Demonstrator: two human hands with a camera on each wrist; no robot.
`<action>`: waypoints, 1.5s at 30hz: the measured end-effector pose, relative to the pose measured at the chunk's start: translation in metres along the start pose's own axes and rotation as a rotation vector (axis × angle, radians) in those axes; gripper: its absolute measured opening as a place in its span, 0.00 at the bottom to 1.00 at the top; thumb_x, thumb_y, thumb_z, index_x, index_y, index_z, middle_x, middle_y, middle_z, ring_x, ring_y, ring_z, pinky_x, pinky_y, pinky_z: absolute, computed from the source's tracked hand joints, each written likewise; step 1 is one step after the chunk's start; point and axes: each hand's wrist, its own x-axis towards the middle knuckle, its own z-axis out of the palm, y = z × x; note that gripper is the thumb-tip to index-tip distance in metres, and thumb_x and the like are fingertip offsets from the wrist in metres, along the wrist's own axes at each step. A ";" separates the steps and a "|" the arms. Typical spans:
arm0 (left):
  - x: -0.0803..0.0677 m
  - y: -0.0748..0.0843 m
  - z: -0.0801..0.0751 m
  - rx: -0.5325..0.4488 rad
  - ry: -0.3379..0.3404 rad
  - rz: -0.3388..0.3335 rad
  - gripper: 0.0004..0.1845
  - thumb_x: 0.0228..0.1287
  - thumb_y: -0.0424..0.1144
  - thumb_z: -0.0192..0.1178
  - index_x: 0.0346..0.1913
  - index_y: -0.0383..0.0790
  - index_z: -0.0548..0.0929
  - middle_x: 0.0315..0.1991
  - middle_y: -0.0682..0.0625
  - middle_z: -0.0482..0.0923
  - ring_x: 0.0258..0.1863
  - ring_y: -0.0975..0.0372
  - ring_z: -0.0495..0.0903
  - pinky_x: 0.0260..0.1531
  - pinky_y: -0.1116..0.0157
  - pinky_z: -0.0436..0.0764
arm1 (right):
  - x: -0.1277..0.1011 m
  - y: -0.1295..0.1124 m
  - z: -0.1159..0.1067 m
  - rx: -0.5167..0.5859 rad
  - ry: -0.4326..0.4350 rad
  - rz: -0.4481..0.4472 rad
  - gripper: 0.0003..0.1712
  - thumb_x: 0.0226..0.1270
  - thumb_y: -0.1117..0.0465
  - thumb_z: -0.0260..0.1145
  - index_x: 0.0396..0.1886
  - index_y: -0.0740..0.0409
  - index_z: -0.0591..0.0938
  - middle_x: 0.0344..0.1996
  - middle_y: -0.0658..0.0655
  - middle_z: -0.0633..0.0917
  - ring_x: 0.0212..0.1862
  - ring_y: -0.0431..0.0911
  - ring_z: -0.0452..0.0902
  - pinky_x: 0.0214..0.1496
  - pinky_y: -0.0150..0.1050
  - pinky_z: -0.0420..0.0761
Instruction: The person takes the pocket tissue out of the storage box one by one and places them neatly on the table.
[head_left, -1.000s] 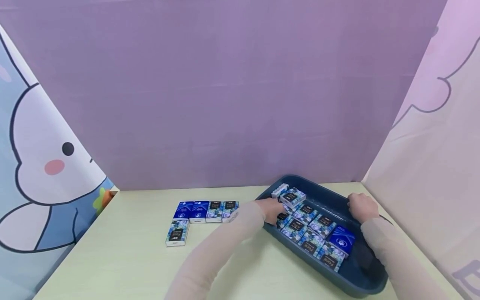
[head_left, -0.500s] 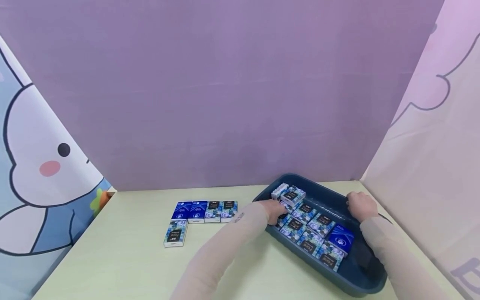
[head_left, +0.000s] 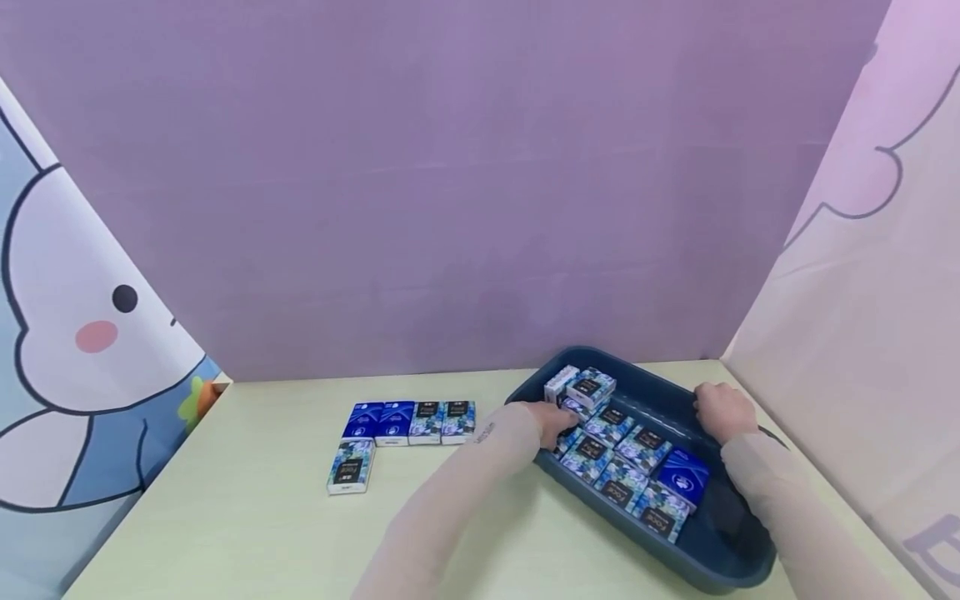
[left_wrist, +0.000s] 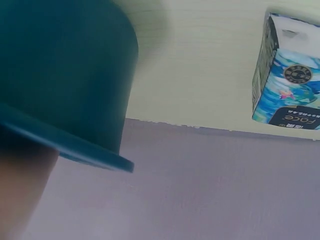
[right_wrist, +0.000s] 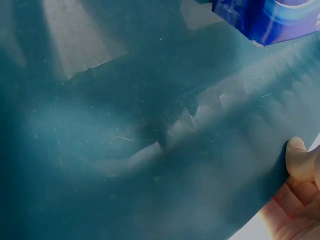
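While my right hand (head_left: 725, 412) pinched the far right rim of the dark blue plastic tub (head_left: 722, 533), with its thumb (right_wrist: 300, 160) against the inner wall and its other fingers outside, my left hand (head_left: 550, 421) reached over the near left rim, beside the packs at the far left end. Its fingertips were hidden, so I could not tell whether they grasped a pack or the rim.

The tub stood aslant at the right of the counter (head_left: 262, 517). I judged it light and fairly stiff, its glossy walls a little slippery; the rim seemed the place to hold. The floral Face tissue packs (head_left: 620, 483) and the blue tissue pack (head_left: 684, 477) inside I took for light and soft under slick wrapping, best pinched gently across their narrow edges, since a hard squeeze might dent them.

My left forearm (head_left: 450, 504) slanted in from the near middle, my right forearm (head_left: 802, 517) from the near right. Further left, four tissue packs in a row (head_left: 393, 422) and a nearer single floral pack (head_left: 351, 454) lay apart from both hands.
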 end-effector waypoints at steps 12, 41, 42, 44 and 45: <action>0.009 0.003 0.004 0.137 -0.002 0.078 0.33 0.67 0.38 0.52 0.71 0.60 0.52 0.70 0.60 0.54 0.58 0.69 0.68 0.49 0.74 0.71 | -0.004 0.001 -0.001 0.005 0.026 -0.011 0.03 0.52 0.70 0.63 0.22 0.67 0.79 0.20 0.67 0.80 0.22 0.61 0.75 0.19 0.53 0.74; 0.020 -0.013 0.003 0.207 0.231 0.102 0.43 0.47 0.53 0.68 0.67 0.53 0.63 0.61 0.55 0.69 0.59 0.63 0.70 0.55 0.67 0.74 | -0.001 -0.001 0.001 0.009 0.015 0.013 0.04 0.53 0.70 0.62 0.23 0.68 0.79 0.20 0.66 0.80 0.22 0.60 0.75 0.20 0.52 0.74; 0.018 -0.014 0.001 0.209 0.246 0.106 0.43 0.47 0.53 0.69 0.68 0.53 0.62 0.62 0.55 0.69 0.59 0.63 0.70 0.55 0.67 0.73 | -0.001 -0.001 0.001 0.010 0.020 0.012 0.04 0.53 0.70 0.62 0.23 0.68 0.79 0.20 0.66 0.80 0.22 0.60 0.75 0.20 0.52 0.74; 0.012 -0.015 -0.004 0.205 0.270 0.104 0.43 0.48 0.53 0.68 0.68 0.53 0.61 0.64 0.54 0.66 0.61 0.62 0.68 0.56 0.66 0.72 | -0.002 -0.001 0.001 0.016 0.025 0.007 0.03 0.53 0.70 0.62 0.23 0.68 0.78 0.20 0.66 0.80 0.22 0.60 0.75 0.20 0.52 0.74; 0.008 -0.015 -0.006 0.202 0.284 0.099 0.44 0.48 0.54 0.68 0.68 0.53 0.61 0.65 0.54 0.65 0.62 0.62 0.67 0.57 0.66 0.72 | -0.002 -0.001 0.002 0.017 0.032 0.003 0.03 0.53 0.70 0.62 0.23 0.68 0.78 0.20 0.66 0.80 0.22 0.60 0.75 0.20 0.52 0.74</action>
